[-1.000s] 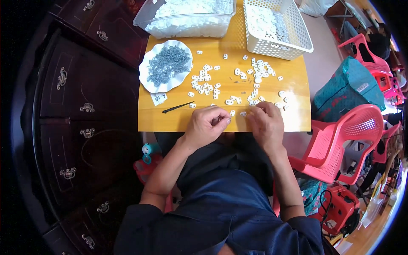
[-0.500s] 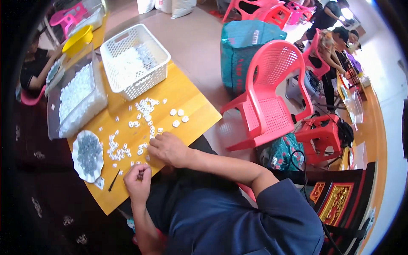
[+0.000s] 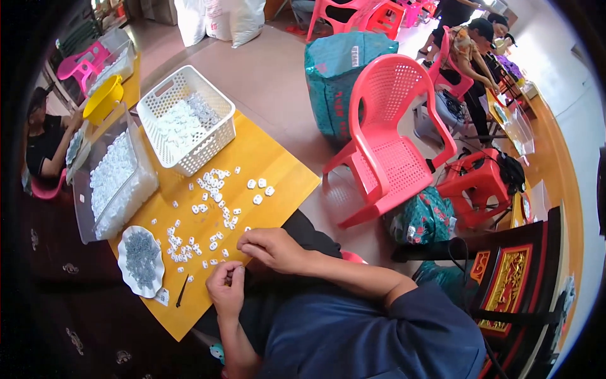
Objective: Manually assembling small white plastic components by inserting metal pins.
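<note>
My left hand (image 3: pixel 226 290) is closed at the table's near edge, thumb against curled fingers. Just to its right and a little farther off, my right hand (image 3: pixel 273 250) is also closed, fingertips pinched together. Whatever either hand holds is hidden or too small to make out. Beyond the hands, small white pieces with dark holes (image 3: pixel 183 251) lie scattered in loose groups on the yellow wooden table (image 3: pixel 278 158). A white scalloped dish (image 3: pixel 154 287) of small grey metal bits stands at the left. Between it and my left hand lies a thin black tool (image 3: pixel 182 290).
A white perforated basket (image 3: pixel 208 138) and a clear bin (image 3: pixel 136 208), both holding white pieces, stand at the far left of the table. A pink plastic chair (image 3: pixel 394 158) and a teal bag (image 3: pixel 334 82) are beyond the right edge. Other people sit farther off.
The whole view has shifted and turned slightly. My right hand has drawn back a little from the white pieces toward the table's edge. Both hands stay closed.
</note>
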`<state>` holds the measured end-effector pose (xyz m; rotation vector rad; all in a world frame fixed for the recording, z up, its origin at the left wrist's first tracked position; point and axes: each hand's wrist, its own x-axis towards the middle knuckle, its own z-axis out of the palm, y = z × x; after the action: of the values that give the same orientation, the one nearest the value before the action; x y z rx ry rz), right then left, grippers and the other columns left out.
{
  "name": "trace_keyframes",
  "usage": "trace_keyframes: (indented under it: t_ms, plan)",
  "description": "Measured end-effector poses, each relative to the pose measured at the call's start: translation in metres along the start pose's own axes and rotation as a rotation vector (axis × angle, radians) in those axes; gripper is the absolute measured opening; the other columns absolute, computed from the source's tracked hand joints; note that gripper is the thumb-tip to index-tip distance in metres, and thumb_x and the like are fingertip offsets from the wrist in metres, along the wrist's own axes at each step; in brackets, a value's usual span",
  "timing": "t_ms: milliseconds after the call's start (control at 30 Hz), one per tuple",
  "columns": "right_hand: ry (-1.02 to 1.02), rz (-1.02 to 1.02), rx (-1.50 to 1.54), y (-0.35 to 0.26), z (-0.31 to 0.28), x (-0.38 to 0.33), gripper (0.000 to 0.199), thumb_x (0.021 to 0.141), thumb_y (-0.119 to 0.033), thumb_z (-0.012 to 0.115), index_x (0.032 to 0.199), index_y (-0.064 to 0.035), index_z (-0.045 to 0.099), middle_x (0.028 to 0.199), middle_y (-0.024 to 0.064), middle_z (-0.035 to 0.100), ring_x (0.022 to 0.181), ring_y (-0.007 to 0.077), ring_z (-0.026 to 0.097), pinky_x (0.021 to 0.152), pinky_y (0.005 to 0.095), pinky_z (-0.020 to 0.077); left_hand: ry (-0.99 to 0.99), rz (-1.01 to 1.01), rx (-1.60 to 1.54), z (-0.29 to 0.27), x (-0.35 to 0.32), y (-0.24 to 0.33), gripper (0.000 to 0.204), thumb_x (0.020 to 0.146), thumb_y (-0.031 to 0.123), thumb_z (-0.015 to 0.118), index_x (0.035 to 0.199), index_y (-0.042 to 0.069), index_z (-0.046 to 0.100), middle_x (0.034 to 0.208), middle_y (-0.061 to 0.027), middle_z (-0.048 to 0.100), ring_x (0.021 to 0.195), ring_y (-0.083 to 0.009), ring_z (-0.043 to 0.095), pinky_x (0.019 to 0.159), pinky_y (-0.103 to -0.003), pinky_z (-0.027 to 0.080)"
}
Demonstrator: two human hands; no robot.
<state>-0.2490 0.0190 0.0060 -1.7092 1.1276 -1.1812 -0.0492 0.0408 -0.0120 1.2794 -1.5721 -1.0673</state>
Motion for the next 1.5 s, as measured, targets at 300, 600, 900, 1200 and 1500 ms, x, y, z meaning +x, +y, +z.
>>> trace_keyframes:
  t_ms: [300,600,900,1200,1500]
  plan:
    - [-0.076,0.116,0.102,-0.006,-0.011,-0.020,0.014,0.095,-0.011,0.065,0.104,-0.0014,0.067,0.093,0.0129,0.070,0.086,0.0264,0.070,0.080,0.0357,0.0551,-0.099,0.029,-0.036,0.012,-0.005,0.007,0.005,0.089,0.000,0.069,0.094,-0.002,0.069,0.079,-0.0067,0.066,0.065,-0.0117,0.061,0.061,-0.025,0.049]
    - [-0.131,0.273,0.366,0.016,-0.011,-0.039,0.009,0.099,-0.009,0.062,0.102,-0.0007,0.064,0.076,0.0073,0.066,0.067,0.0135,0.064,0.064,0.0302,0.0534,-0.098,0.099,0.133,0.012,0.003,0.017,0.006,0.089,0.001,0.068,0.094,-0.002,0.070,0.082,-0.0120,0.070,0.068,-0.0187,0.067,0.063,-0.029,0.052]
    - [-0.148,0.293,0.307,0.033,-0.006,-0.050,0.014,0.096,-0.013,0.066,0.098,0.0006,0.067,0.076,0.0066,0.068,0.069,0.0105,0.064,0.063,0.0284,0.0523,-0.118,0.189,0.337,0.022,-0.001,0.028,0.004,0.086,0.000,0.070,0.089,0.000,0.069,0.075,-0.0148,0.065,0.062,-0.0294,0.062,0.057,-0.036,0.047]
    - [-0.318,0.600,0.769,0.037,-0.003,-0.044,0.019,0.102,-0.024,0.064,0.096,-0.0058,0.066,0.083,-0.0010,0.064,0.069,0.0055,0.057,0.063,0.0202,0.0480,-0.142,0.302,0.329,0.015,0.006,0.039,0.004,0.085,-0.001,0.071,0.088,0.000,0.069,0.076,-0.0139,0.065,0.065,-0.0291,0.064,0.058,-0.036,0.048]
    - [-0.315,0.616,0.883,0.030,0.007,-0.038,0.014,0.099,-0.023,0.064,0.096,-0.0092,0.066,0.081,-0.0034,0.063,0.065,0.0045,0.055,0.055,0.0187,0.0429,-0.010,0.050,-0.002,0.010,-0.006,0.032,0.003,0.088,-0.003,0.071,0.089,-0.003,0.068,0.073,-0.0021,0.066,0.063,-0.0056,0.060,0.058,-0.021,0.048]
